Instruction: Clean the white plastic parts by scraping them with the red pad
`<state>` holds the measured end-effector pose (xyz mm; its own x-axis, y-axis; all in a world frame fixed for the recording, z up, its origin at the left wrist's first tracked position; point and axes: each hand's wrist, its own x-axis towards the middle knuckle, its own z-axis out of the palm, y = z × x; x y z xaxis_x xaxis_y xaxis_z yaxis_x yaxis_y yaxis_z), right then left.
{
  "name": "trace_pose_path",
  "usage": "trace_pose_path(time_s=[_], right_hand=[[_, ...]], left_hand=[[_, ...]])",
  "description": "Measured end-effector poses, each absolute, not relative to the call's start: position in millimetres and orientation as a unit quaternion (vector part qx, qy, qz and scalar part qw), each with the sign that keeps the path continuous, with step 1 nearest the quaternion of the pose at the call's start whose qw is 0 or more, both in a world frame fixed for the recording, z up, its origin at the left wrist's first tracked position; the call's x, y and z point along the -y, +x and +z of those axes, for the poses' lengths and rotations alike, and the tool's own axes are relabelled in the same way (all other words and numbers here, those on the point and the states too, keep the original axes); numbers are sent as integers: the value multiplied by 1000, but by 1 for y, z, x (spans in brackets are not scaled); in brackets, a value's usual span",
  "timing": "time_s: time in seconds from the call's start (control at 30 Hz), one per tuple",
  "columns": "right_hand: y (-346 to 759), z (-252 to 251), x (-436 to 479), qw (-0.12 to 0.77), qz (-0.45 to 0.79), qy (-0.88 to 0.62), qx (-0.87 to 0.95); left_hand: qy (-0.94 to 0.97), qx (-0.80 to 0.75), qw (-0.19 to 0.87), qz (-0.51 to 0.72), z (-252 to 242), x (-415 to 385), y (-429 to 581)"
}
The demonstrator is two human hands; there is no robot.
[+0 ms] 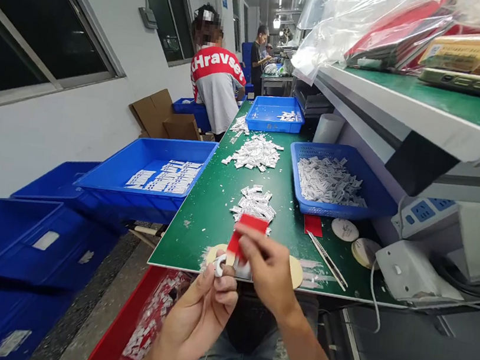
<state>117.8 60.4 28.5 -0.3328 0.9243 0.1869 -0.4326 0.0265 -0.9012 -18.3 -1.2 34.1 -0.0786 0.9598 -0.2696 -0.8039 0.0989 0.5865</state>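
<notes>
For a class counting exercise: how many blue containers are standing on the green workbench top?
2: a solid blue plastic tray toward the far end, and a blue mesh basket along the right side. Others farther away could be hidden.

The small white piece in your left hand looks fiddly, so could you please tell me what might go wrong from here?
The small white piece, pinched in the left hand at the edge of the green work mat, could slip and drop into the red bin below, among the pieces there. The right hand also works close to a loose pile, so a careless move of the red strip might scatter it.
</notes>
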Motion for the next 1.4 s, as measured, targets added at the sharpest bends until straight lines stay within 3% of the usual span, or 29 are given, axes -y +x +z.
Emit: trace_pose_path(time_s=[0.07,0.17,0.27,0.4,0.6,0.67,0.8,0.93,1.17,1.4], right_hand=[[120,27,-67,564,616,-289,469],[133,19,-73,542,611,-290,498],[154,5,-81,608,526,-413,428],[183,-11,-78,643,483,-455,383],[207,-16,-48,647,587,-347,340],[212,-22,-43,640,585,-377,325],[219,-45,-38,569,541,-502,363],[217,-52,-40,642,486,-513,298],[199,-11,-60,726,604,-318,85],[165,-10,-71,679,670,-296,50]], left_hand=[[59,-295,718,628,32,2,-10],[66,-298,740,599,21,4,-4],[237,-310,750,534,6,-2,-6],[436,-296,726,442,3,-54,-3],[544,-445,537,467,38,-217,24],[572,-518,460,440,38,-258,23],[604,-611,373,350,18,-292,7],[603,-646,347,313,-5,-300,-7],[484,-615,432,447,-4,-305,-36],[214,-472,545,659,6,-235,-96]])
